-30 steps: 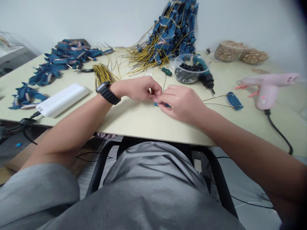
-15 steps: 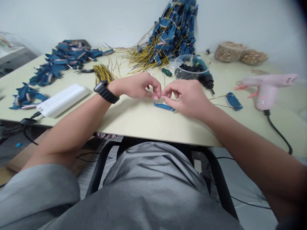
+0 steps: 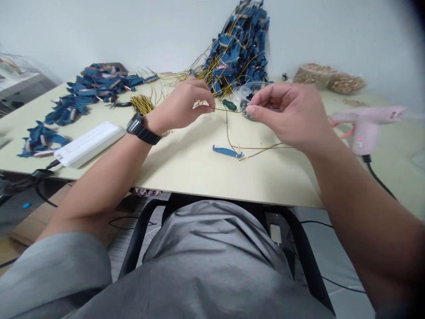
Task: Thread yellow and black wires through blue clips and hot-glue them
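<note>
My left hand [image 3: 186, 104] and my right hand [image 3: 288, 113] are raised above the table [image 3: 186, 164], each pinching an end of a thin wire [image 3: 229, 110] stretched between them. The wire drops down to a small blue part [image 3: 227, 152] lying flat on the table below, with yellow and dark wires trailing off to its right. A black watch sits on my left wrist. My right hand hides part of a clear bowl of black pieces [image 3: 244, 95].
A tall heap of blue parts with yellow wires [image 3: 237, 48] stands at the back. More blue parts [image 3: 89, 86] lie at the back left, beside a yellow wire bundle [image 3: 142, 104]. A white box [image 3: 88, 142] lies left. A pink glue gun [image 3: 365, 124] stands right.
Both hands rose from the table and moved apart, drawing the wire out between them. The blue part, earlier under my fingers, now lies uncovered on the table.
</note>
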The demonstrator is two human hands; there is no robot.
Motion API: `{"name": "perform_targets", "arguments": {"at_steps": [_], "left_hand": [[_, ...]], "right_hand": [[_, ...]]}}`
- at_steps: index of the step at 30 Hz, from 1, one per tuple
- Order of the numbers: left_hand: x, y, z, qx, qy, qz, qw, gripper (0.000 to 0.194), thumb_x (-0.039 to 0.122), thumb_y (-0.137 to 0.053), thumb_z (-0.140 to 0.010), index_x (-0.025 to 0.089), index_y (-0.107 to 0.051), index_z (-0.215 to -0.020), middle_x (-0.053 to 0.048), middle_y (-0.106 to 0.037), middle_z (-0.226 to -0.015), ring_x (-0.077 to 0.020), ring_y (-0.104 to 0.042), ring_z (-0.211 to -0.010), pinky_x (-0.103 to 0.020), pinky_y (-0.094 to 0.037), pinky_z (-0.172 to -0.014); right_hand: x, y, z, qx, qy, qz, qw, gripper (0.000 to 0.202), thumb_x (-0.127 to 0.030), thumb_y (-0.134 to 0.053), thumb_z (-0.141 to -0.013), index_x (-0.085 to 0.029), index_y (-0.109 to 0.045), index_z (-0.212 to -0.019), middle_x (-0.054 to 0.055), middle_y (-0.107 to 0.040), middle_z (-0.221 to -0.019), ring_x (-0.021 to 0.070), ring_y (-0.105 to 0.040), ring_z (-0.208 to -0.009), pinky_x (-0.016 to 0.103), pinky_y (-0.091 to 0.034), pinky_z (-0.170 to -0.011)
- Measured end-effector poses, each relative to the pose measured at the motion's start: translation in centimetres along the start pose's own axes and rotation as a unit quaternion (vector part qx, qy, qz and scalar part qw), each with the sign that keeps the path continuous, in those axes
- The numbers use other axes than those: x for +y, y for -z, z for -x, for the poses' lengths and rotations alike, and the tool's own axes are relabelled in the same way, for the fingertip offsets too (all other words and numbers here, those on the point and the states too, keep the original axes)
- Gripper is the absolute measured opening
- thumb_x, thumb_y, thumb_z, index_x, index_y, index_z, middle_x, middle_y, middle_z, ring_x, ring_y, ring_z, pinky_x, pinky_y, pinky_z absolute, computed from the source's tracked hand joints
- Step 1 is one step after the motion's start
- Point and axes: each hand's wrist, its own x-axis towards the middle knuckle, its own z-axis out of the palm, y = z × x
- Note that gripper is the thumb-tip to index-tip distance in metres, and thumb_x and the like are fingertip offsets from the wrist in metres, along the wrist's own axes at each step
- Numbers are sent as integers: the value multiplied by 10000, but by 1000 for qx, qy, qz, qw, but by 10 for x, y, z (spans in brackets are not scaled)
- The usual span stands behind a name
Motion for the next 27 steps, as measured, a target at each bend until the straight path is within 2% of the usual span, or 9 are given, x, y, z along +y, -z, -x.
{"name": "perform_targets", "arguments": {"at_steps": [2, 4, 9, 16, 19, 21, 23, 25, 27], "left_hand": [[-3, 2, 0, 29, 18, -42, 999, 382, 530, -611, -1262, 310, -916, -1194, -124, -880, -1274, -326, -692, -1262, -582, -539, -1253], [-6, -1, 1, 41, 29, -56, 997, 376, 508, -601, -1260, 332, -927, -1201, -128, -877, -1237, -340, -701, -1254, -572, -561, -1183], [-10, -23, 2, 18, 16, -46, 999, 350, 397, -630, -1222, 294, -960, -1170, -122, -912, -1150, -305, -789, -1128, -478, -593, -1016], [-20, -45, 3, -13, 38, -44, 998, 319, 261, -716, -1132, 246, -994, -1288, -139, -932, -1174, -334, -857, -1152, -471, -641, -1090], [-22, -37, 4, -18, 34, -37, 999, 414, 233, -776, -1087, 252, -941, -1466, -167, -921, -1316, -375, -835, -1273, -514, -634, -1154], [-17, -25, 4, -15, 14, -16, 1000, 408, 247, -810, -1082, 280, -924, -1472, -157, -912, -1387, -375, -816, -1320, -528, -614, -1202], [-8, -13, 5, -29, -11, 22, 999, 282, 288, -844, -1091, 281, -943, -1355, -135, -919, -1348, -343, -823, -1252, -500, -613, -1179], [6, -4, 6, -54, -22, 69, 996, 152, 360, -899, -1095, 257, -949, -1194, -111, -924, -1199, -293, -826, -1106, -432, -629, -1049], [20, -2, 7, -71, -18, 96, 993, 198, 439, -965, -1072, 245, -945, -1104, -88, -908, -1058, -253, -807, -987, -377, -610, -912]], "right_hand": [[-8, 7, 0, -7, -18, -27, 999, 265, -394, -1054, -975, -275, -823, -922, 70, -792, -929, 236, -674, -880, 429, -569, -826], [-13, 11, 1, -21, -27, -45, 998, 331, -478, -1087, -980, -274, -828, -942, 68, -783, -938, 236, -676, -891, 421, -552, -806], [-11, 10, 3, -93, -8, -33, 995, 422, -604, -1073, -985, -272, -817, -941, 44, -765, -895, 220, -631, -805, 413, -519, -720], [2, -7, 9, -141, 37, 71, 987, 294, -533, -897, -1108, -264, -869, -992, 41, -765, -838, 242, -698, -818, 407, -567, -751], [6, -16, 12, -150, 49, 107, 982, 201, -423, -859, -1120, -257, -869, -1006, 28, -769, -844, 222, -697, -808, 390, -556, -791], [8, -20, 14, -154, 56, 120, 979, 150, -373, -844, -1109, -258, -868, -1016, 19, -776, -852, 215, -690, -802, 382, -541, -798], [8, -23, 15, -149, 63, 127, 979, 111, -342, -836, -1090, -258, -867, -1023, 18, -788, -870, 216, -690, -816, 375, -526, -799], [6, -26, 16, -137, 67, 131, 980, 79, -313, -829, -1067, -258, -863, -1021, 25, -805, -897, 222, -694, -840, 375, -514, -803], [4, -28, 16, -124, 61, 126, 982, 61, -280, -814, -1051, -259, -855, -1011, 32, -819, -918, 226, -690, -844, 380, -509, -801]]}}
